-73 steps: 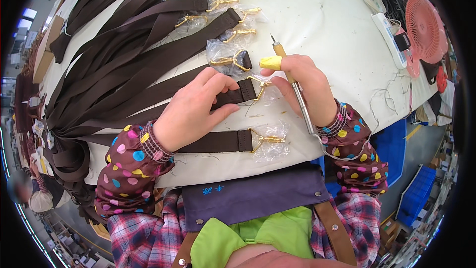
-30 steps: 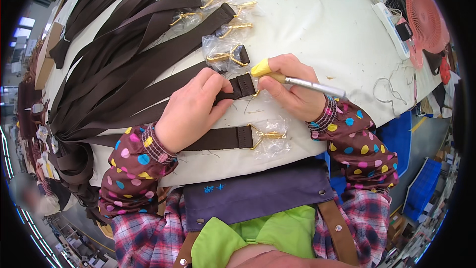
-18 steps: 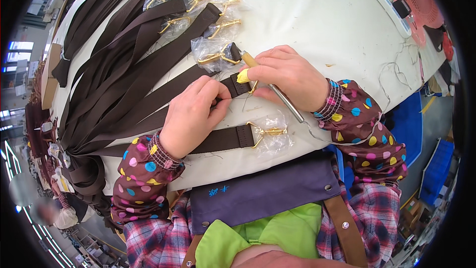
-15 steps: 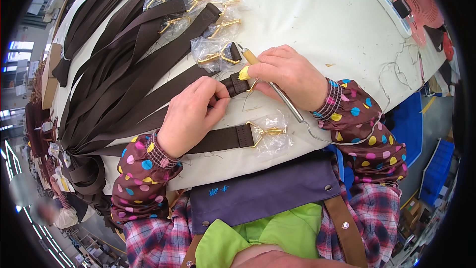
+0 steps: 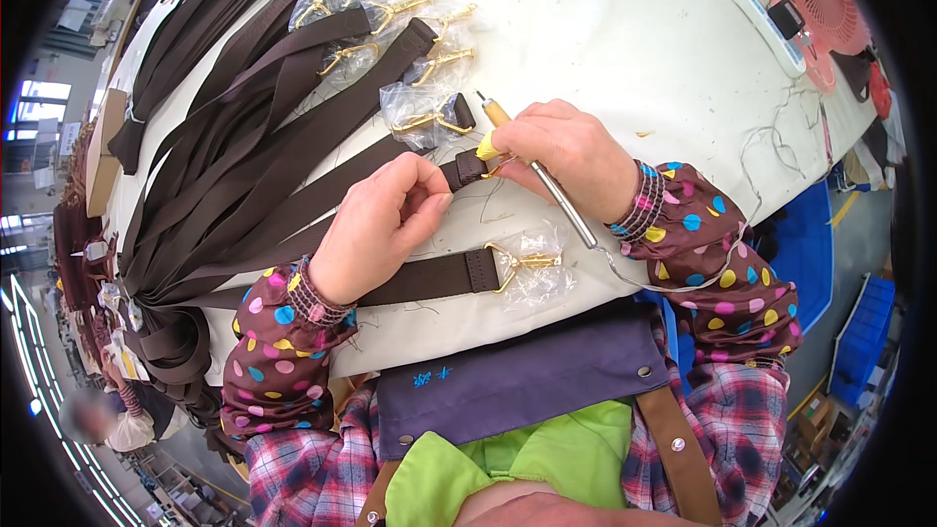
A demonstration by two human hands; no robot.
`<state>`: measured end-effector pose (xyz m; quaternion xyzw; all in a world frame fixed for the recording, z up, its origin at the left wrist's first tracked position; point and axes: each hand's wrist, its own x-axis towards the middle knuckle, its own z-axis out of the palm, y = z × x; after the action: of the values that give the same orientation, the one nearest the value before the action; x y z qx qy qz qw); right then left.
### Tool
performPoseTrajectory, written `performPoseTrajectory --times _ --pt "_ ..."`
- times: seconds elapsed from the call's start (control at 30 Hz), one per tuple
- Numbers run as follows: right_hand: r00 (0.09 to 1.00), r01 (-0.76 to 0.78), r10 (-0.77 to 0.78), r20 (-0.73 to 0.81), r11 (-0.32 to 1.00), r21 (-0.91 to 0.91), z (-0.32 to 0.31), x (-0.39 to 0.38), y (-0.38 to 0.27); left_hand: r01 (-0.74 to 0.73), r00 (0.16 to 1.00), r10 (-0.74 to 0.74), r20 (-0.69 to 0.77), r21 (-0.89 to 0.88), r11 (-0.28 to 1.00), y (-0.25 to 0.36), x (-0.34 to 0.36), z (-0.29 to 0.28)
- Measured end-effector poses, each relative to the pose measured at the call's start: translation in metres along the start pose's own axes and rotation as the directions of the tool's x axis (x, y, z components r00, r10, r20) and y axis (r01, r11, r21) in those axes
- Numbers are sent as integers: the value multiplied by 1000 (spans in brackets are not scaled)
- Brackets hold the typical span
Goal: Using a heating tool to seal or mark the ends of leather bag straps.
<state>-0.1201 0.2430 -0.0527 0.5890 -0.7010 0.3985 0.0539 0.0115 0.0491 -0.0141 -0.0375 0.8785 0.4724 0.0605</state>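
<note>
A corded pen-shaped tool (image 5: pixel 566 207), with a silver barrel, tan front section and thin dark tip, lies in my right hand (image 5: pixel 578 158). Its tip points up and away from the work. Yellow wrapping (image 5: pixel 487 145) covers one right fingertip, beside the stitched end of a dark brown webbing strap (image 5: pixel 469 167) and its gold hook, partly hidden by those fingers. My left hand (image 5: pixel 376 224) is closed in a pinch just left of that strap end; what it pinches is hidden. Nearer me lies another strap (image 5: pixel 429 276) with a gold hook (image 5: pixel 527 260) in clear plastic.
Many brown straps (image 5: pixel 224 166) fan across the white tabletop (image 5: pixel 605 20) at left, with several plastic-wrapped gold hooks (image 5: pixel 420 122) at their ends. A power strip (image 5: pixel 761 20) and pink fan (image 5: pixel 820 0) stand far right. The tool's cord (image 5: pixel 673 288) crosses my right sleeve. Blue bins (image 5: pixel 864 342) stand beyond.
The stitched strap end has tilted slightly between my hands. My right hand and the tool have shifted slightly; my left hand keeps its pinch.
</note>
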Motion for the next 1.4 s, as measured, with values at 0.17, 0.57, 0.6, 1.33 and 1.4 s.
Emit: performPoseTrajectory --times 0.17,0.57,0.6,1.33,1.4 --pt "999 -21 21 -29 1000 11 0 1 -1 74 997 -76 -34 -48 996 -1 2 -4" --pt "995 -74 75 -64 997 25 1 1 -1 -73 985 109 -137 247 966 -1 5 -7" --pt "994 -78 80 -72 997 29 1 0 -1 -64 985 104 -140 262 963 1 4 -7" --pt "999 33 -34 -29 999 -32 -1 -3 -2 -145 988 151 17 -182 973 -12 5 3" --pt "999 48 -49 -18 998 -44 -1 -4 -2 -140 989 146 20 -178 974 -12 5 5"
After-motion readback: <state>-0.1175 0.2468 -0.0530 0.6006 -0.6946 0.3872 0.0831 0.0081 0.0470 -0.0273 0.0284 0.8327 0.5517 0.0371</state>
